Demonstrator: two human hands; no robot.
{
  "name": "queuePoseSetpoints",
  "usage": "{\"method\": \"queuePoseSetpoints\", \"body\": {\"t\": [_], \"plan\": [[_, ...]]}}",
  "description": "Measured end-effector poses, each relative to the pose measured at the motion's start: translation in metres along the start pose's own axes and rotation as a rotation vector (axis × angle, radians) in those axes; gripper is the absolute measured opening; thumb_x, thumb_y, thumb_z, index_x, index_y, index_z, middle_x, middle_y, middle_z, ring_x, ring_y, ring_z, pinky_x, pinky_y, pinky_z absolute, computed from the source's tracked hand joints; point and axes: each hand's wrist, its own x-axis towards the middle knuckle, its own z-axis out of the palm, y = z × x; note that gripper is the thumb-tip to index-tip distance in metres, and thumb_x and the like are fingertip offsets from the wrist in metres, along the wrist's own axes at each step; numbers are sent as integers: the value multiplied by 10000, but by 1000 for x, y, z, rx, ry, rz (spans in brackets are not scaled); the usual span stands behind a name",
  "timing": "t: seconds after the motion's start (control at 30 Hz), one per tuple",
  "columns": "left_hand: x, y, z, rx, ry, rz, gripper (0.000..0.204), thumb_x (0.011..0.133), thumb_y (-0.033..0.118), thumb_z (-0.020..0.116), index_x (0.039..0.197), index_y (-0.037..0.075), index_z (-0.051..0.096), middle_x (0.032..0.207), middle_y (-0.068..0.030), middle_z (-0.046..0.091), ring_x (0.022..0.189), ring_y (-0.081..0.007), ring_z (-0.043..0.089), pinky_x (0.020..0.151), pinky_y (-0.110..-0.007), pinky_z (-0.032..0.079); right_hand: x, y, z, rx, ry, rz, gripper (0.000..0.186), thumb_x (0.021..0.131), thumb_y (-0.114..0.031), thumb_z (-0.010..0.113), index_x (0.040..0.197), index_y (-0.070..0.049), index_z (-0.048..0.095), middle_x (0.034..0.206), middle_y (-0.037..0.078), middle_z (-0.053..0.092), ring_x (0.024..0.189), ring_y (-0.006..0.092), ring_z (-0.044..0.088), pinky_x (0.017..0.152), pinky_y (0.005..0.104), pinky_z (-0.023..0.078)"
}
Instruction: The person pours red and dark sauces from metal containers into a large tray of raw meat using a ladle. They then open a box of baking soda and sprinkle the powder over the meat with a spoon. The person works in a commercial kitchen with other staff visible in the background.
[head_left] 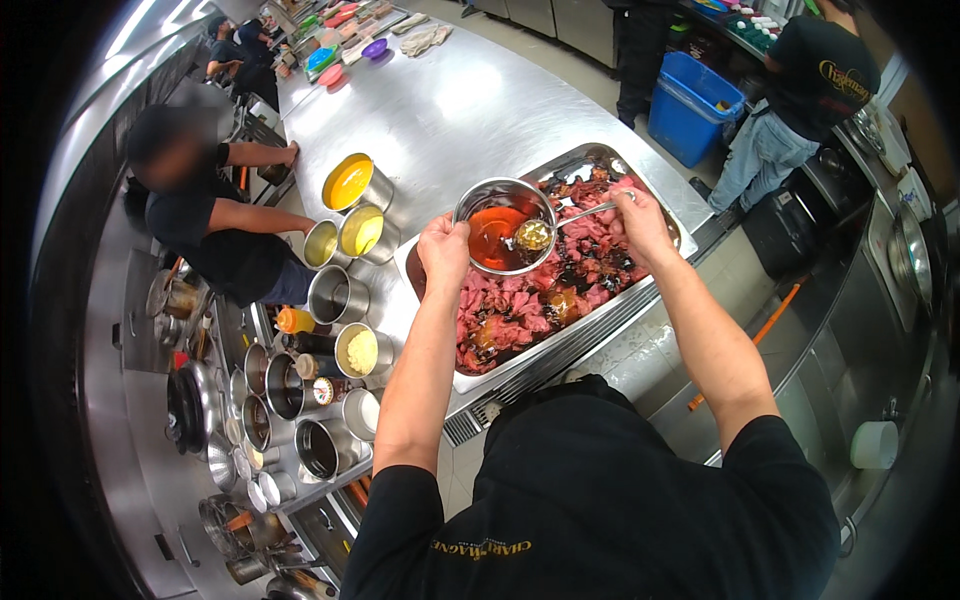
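Observation:
My left hand [443, 248] grips the rim of a round metal container [489, 236] with clear reddish-orange liquid in it, held above a deep steel tray [489, 380]. In my right hand [641, 226] is the handle of a ladle [533, 236]. Its scoop, holding golden liquid with bits in it, is over the container's right side. Pink slices of raw meat [508, 318] fill the tray, with dark sauce pooled among them. The container hides part of the meat.
Steel pots of yellow liquid [364, 236] and other metal containers [338, 296] crowd the counter [450, 110] at left. A co-worker [215, 205] reaches toward the pots from the left. Behind at right are a blue bin [693, 110] and another person [815, 75].

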Motion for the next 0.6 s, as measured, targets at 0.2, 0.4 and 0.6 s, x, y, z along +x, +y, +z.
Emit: {"method": "queuePoseSetpoints", "body": {"t": [0.2, 0.4, 0.6], "plan": [[2, 9, 22, 33, -58, 18, 239, 818, 83, 666, 647, -14, 530, 1100, -177, 747, 833, -190, 662, 778, -354, 520, -3, -17, -71, -31, 93, -75, 186, 1027, -243, 570, 1003, -85, 667, 679, -31, 596, 520, 34, 453, 477, 186, 329], [0, 6, 40, -48, -85, 42, 216, 819, 38, 657, 645, 9, 533, 971, -113, 724, 746, -135, 585, 680, -310, 478, -20, -38, -88, -208, 33, -350, 255, 1029, -294, 596, 1091, -66, 694, 781, -31, 615, 615, 26, 467, 554, 185, 382], [3, 17, 54, -13, -136, 55, 210, 809, 67, 664, 657, -15, 545, 1147, -188, 732, 920, -217, 683, 825, -352, 522, -11, -22, -47, -212, -19, -322, 248, 1039, -276, 576, 1105, -69, 696, 761, -8, 630, 590, 37, 477, 527, 201, 390]]}}
